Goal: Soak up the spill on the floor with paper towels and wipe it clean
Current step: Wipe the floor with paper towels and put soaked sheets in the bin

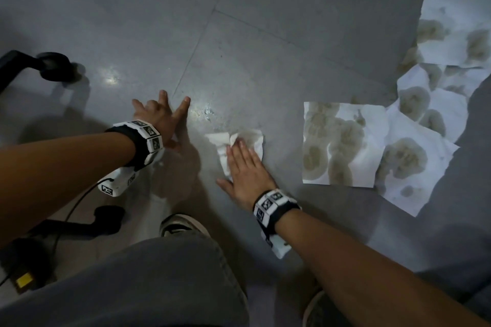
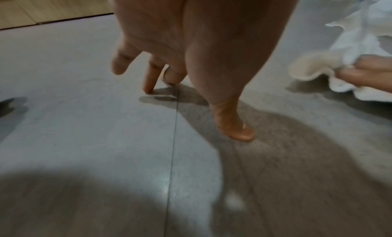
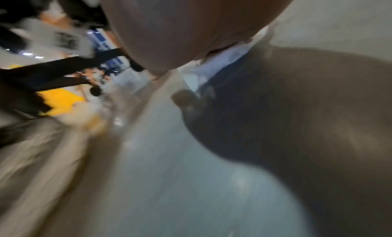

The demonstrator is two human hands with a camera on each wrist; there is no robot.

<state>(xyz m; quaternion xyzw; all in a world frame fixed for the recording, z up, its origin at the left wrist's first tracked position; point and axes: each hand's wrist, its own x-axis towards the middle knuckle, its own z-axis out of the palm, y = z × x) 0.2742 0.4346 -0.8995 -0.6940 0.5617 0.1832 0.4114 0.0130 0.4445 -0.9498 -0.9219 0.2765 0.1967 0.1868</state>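
From the head view, your right hand (image 1: 245, 171) lies flat, fingers straight and together, pressing a crumpled paper towel (image 1: 248, 141) onto the grey floor (image 1: 265, 48) just below the middle of the frame. The towel is white with a brownish wet stain at its upper edge. Your left hand (image 1: 159, 117) sits to its left, fingers spread, tips propped on the floor, holding nothing. At the right side of the frame lie several flat paper towels (image 1: 342, 143), overlapping one another, each blotched with brown soaked patches. A black chair base (image 1: 39, 66) shows at the left edge, and your shoe (image 1: 180, 225) near the bottom centre.

The left wrist view shows what the head view does not: your left hand (image 2: 180, 47) touches the floor with only its fingertips (image 2: 241, 133), palm raised. At the right edge, the towel (image 2: 314, 69) bunches into ruffles under your right fingers.

The right wrist view is heavily blurred. You see only the heel of your right hand (image 3: 180, 31) and a sliver of white towel (image 3: 222, 61) beneath it; the fingers cannot be made out here.
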